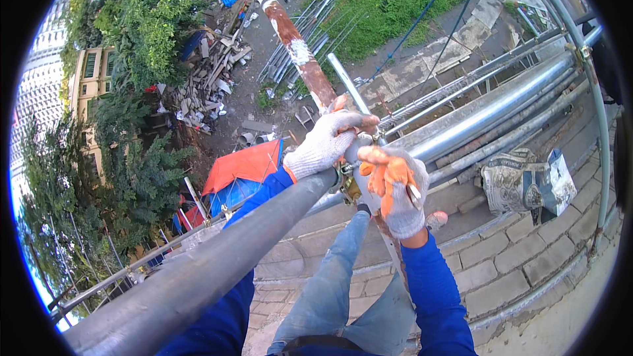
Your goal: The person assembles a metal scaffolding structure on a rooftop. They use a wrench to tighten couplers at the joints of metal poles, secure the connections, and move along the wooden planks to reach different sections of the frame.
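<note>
A rusty pole (300,53) with white paint patches runs from the upper middle down past my hands. My left hand (320,144), in a pale knit glove with an orange palm, is closed around it just above a pipe joint. My right hand (397,188), in a matching glove, is curled shut beside the joint; a small thin end pokes out by its fingers, but what it grips is mostly hidden. A brass-coloured scaffold clamp (351,188) sits below my hands. A thick grey pipe (217,260) reaches from the lower left to this joint.
Metal scaffold pipes (501,109) run off to the right. A crumpled printed sack (527,181) lies on the block-paved ledge (508,283) by my feet. Far below are a rubble heap (211,72), loose pipes (310,39) and an orange tarp (242,166). A curved rail (603,145) stands at right.
</note>
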### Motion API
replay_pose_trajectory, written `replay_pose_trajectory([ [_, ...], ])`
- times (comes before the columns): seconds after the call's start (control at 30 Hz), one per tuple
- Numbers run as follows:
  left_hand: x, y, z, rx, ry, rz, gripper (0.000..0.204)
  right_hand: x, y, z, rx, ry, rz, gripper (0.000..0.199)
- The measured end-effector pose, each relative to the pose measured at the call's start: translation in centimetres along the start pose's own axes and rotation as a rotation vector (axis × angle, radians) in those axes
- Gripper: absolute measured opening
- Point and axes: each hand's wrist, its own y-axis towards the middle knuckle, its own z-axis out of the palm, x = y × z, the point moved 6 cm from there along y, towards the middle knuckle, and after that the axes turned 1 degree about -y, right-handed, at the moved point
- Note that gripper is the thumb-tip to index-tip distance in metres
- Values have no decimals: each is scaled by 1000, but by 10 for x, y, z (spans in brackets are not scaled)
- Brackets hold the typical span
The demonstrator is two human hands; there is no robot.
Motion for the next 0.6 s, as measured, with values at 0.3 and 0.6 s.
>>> replay_pose_trajectory([
  [0.3,39,-32,-53,-755,-335,223,35,-118,140,49,67,-322,718,41],
  [0.6,-29,-14,-13,-126,660,277,30,-260,132,23,653,-657,854,50],
])
